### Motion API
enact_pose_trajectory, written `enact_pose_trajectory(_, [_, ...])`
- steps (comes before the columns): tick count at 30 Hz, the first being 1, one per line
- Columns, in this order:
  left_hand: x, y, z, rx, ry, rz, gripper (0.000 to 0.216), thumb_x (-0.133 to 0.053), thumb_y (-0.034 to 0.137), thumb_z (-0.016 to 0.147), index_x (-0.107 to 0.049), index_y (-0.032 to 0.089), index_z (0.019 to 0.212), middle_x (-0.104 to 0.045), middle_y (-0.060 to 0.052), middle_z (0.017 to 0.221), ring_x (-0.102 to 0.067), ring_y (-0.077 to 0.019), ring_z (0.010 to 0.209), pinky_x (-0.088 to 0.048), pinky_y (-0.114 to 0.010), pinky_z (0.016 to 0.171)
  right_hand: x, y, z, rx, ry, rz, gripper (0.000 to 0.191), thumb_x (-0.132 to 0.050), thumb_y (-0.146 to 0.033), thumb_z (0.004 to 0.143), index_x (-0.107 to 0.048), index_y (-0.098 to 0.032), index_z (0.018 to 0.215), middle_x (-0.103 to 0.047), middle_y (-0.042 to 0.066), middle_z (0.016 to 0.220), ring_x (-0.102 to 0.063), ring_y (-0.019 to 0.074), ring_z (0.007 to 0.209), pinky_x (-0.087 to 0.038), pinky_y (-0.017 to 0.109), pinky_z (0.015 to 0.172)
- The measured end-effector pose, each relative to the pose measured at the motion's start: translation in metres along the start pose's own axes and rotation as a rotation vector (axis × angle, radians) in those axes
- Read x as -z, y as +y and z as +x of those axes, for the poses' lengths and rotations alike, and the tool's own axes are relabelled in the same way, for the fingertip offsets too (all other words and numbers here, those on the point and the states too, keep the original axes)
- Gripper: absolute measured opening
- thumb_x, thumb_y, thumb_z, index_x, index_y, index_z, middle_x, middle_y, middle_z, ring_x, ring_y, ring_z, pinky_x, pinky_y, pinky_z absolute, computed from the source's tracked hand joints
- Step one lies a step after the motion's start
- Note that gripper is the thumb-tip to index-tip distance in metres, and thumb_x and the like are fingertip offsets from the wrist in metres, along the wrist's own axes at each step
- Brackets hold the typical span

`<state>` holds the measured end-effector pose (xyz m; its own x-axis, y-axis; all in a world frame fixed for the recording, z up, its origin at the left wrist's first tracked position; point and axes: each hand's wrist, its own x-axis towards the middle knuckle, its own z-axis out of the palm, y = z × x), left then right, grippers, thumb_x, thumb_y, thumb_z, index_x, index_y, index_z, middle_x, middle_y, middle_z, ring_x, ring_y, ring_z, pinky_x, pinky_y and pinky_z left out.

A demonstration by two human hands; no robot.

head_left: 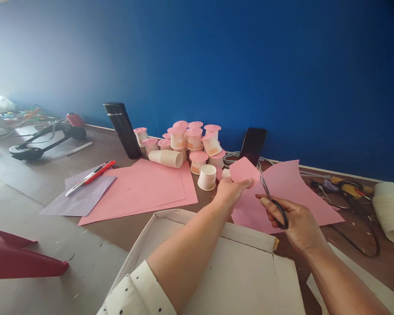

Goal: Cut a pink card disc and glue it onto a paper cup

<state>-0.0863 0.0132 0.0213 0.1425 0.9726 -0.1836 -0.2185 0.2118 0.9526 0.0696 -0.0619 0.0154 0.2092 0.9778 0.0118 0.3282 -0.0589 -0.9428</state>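
While the left hand [231,191] pinches pink paper [243,169], the right hand [293,222] grips scissors [267,191] beside it | cup [207,178] near left hand | phone [253,143] leaning on wall [216,65]

Matt paper piece [244,169] (scissors [265,183] metal-bladed)

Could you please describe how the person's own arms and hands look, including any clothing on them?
Both the left hand and the right hand are bare, with no gloves or watch visible. On the left arm, a cream sleeve with small dark dots leaves the forearm uncovered. No sleeve shows on the right arm.
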Motion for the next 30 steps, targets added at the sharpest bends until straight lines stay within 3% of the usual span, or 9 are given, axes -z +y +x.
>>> enact_pose_trajectory(19, [0.001,0.0024,0.0005,0.036,0.027,0.076,0.032,-0.081,0.037,0.067,-0.075,0.015,0.089,-0.074,-0.011,0.093,-0.066,-0.0266,0.097,-0.046,-0.039,0.096,0.0003,-0.0035,-0.0017,-0.02,-0.004,-0.053,0.057,-0.075,-0.067,0.071,-0.081,-0.019,0.102,-0.052,-0.002,0.058,-0.046,0.0111,0.051,-0.043,0.026,0.052])
enact_pose_trajectory(30, [0.0032,-0.0013,0.0045,-0.019,0.016,-0.009,0.032,-0.086,0.035,0.063,-0.074,0.017,0.087,-0.074,-0.008,0.087,-0.065,-0.0267,0.097,-0.047,-0.037,0.093,-0.0012,-0.0013,-0.0001,-0.027,0.055,-0.001,0.054,-0.079,-0.062,0.07,-0.08,-0.018,0.102,-0.056,-0.001,0.06,-0.05,0.0121,0.053,-0.045,0.027,0.053])
